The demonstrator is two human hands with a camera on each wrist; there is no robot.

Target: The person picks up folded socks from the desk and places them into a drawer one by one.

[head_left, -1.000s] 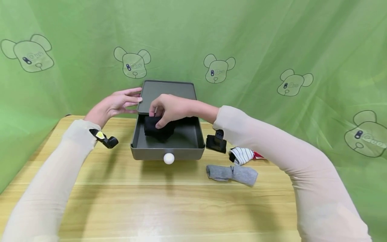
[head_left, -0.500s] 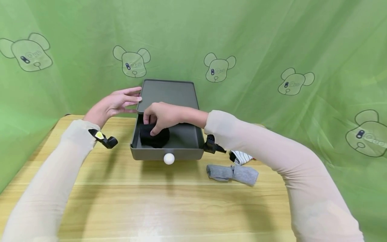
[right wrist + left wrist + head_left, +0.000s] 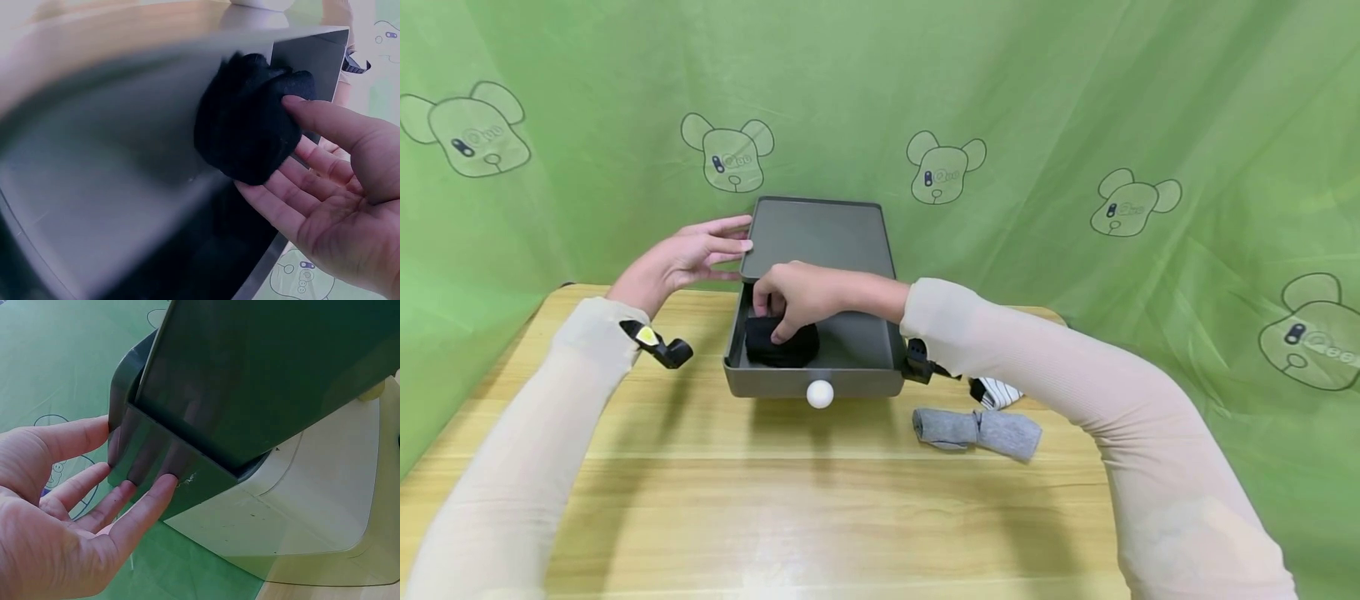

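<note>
My right hand (image 3: 805,293) pinches a rolled-up black cloth bundle (image 3: 784,343) between thumb and fingers. The bundle sits low in the left front part of a pulled-out grey drawer (image 3: 853,382) with a white round knob (image 3: 820,394). In the right wrist view the thumb lies on one side of the black bundle (image 3: 250,125) and the fingers on the other. My left hand (image 3: 688,254) has its fingers extended, their tips against the left side of the grey drawer box (image 3: 820,237). The left wrist view shows those fingers (image 3: 144,509) touching the box's dark corner.
Right of the drawer on the wooden table (image 3: 850,517), a rolled grey cloth (image 3: 976,432) lies. Behind it a white cloth with black stripes (image 3: 998,393) is partly hidden by my right sleeve. A green curtain (image 3: 1030,83) hangs behind the table.
The right hand has lowered the black bundle toward the drawer's front left, shifting slightly left and nearer. My left hand keeps its place at the box.
</note>
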